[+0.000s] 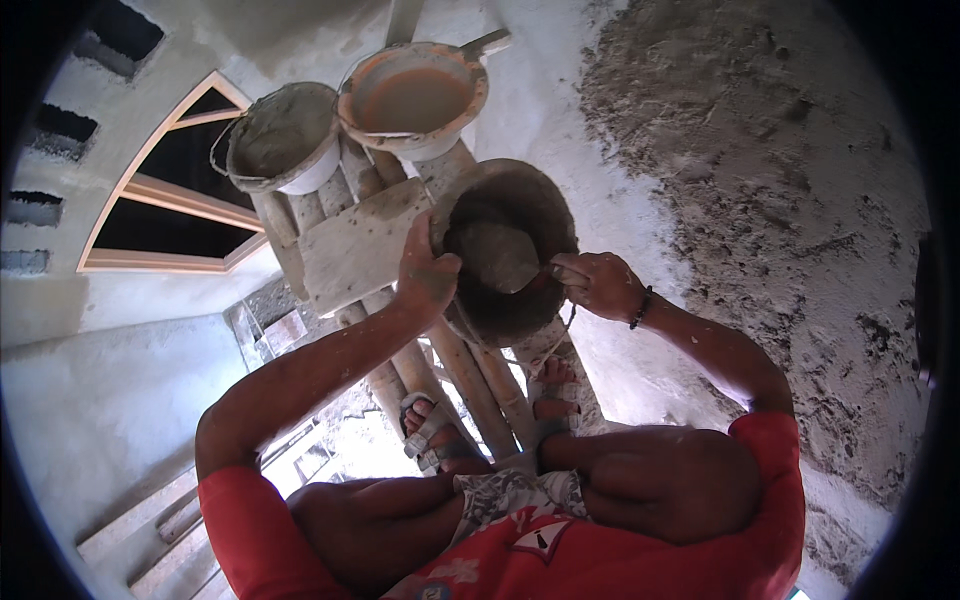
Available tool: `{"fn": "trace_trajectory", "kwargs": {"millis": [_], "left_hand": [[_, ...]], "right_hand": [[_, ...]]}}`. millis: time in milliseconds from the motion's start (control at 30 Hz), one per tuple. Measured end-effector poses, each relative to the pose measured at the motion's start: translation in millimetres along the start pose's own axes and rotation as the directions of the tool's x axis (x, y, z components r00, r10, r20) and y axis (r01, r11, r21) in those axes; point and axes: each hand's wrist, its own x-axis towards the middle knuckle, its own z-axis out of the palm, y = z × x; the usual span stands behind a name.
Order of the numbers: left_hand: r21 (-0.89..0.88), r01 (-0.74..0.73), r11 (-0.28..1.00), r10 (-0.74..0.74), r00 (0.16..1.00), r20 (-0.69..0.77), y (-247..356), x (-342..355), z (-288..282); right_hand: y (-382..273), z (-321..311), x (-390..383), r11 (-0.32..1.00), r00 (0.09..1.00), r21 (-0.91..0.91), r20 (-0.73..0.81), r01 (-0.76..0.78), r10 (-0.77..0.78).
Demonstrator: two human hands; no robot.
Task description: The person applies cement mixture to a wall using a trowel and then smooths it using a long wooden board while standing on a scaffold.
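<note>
A grimy bucket (465, 190) sits in front of me on bamboo poles, with a rope handle hanging at its lower right. My left hand (427, 268) is closed on the bucket's left rim. Inside it lies a grey, mortar-coated trowel blade (495, 255). At the right rim, my right hand (598, 283) is closed round what looks like the trowel's handle. A mortar-spotted board (355, 250) is just left of the bucket.
Two buckets of grey material (285, 130) (415, 95) stand beyond on the bamboo poles (480, 395). A wooden-framed opening (180, 190) is in the left wall. A rough plastered wall (760, 200) rises at right. My sandalled feet rest on the poles, with gaps between them.
</note>
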Motion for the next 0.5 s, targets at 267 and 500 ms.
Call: {"fn": "trace_trajectory", "kwargs": {"millis": [267, 500], "left_hand": [[-0.248, 0.125, 0.961, -0.116, 0.992, 0.052, 5.9, 0.9, -10.8], [-0.348, 0.092, 0.933, -0.059, 0.993, 0.105, -4.5, 1.4, -15.7]], "right_hand": [[-24.6, -66.9, -24.4, 0.994, 0.993, 0.009, -0.059, -0.106, 0.106], [-34.5, -127.8, -54.4, 0.934, 0.981, 0.298, 0.052, -0.196, 0.189]]}}
